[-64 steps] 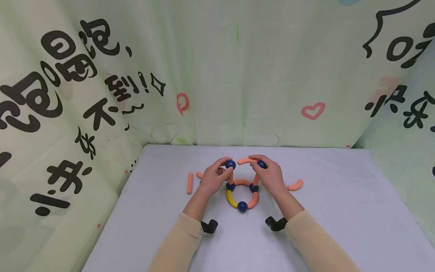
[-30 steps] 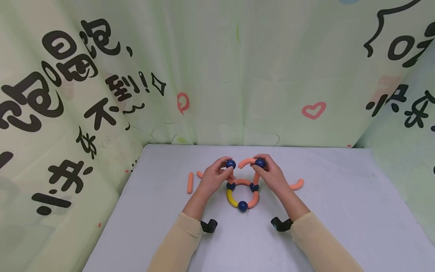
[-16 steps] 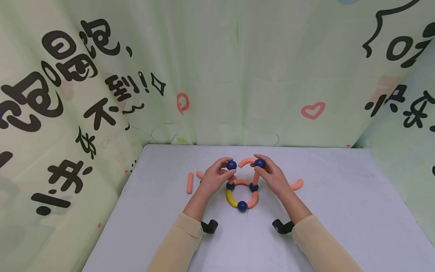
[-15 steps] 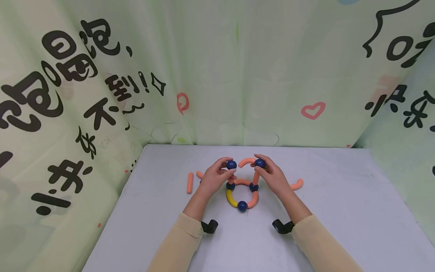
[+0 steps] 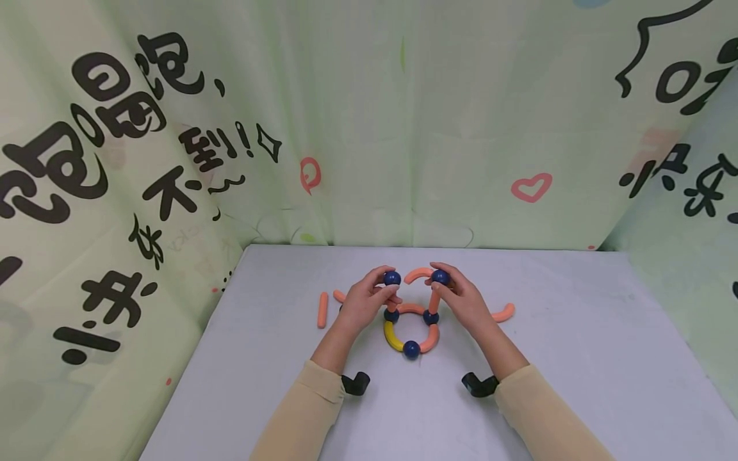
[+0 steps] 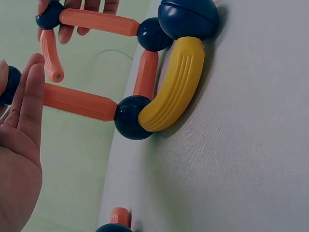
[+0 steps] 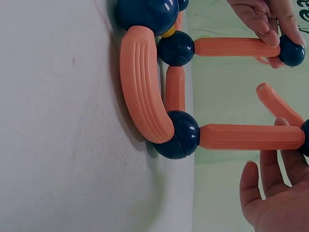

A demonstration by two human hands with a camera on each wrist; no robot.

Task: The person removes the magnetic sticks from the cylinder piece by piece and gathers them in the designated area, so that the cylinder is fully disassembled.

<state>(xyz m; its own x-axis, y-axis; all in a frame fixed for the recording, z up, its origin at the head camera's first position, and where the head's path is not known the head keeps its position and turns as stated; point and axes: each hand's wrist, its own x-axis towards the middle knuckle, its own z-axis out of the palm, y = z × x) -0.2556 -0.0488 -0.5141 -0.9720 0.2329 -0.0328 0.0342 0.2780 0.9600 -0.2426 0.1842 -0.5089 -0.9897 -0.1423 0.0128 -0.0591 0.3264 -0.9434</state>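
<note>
Because the curved orange piece (image 5: 416,274) seems joined only at the right upper ball (image 5: 440,277), it could swing or drop off if that ball were twisted or knocked; its free end points towards the left upper ball (image 5: 392,278), with a gap between. A sideways pull by either hand could also work the left rod (image 7: 236,47) or the right rod (image 7: 251,137) loose from the base ring (image 5: 411,308), which rests on the table (image 5: 565,358). The left hand (image 5: 364,299) pinches the left upper ball between thumb and finger, atop its rod; the right hand (image 5: 463,298) pinches the right upper ball likewise, its other fingers close beside the right rod. From that right-hand pinch the curved orange piece juts inward, untouched by the left hand, and the base ring lies below both grips.
</note>
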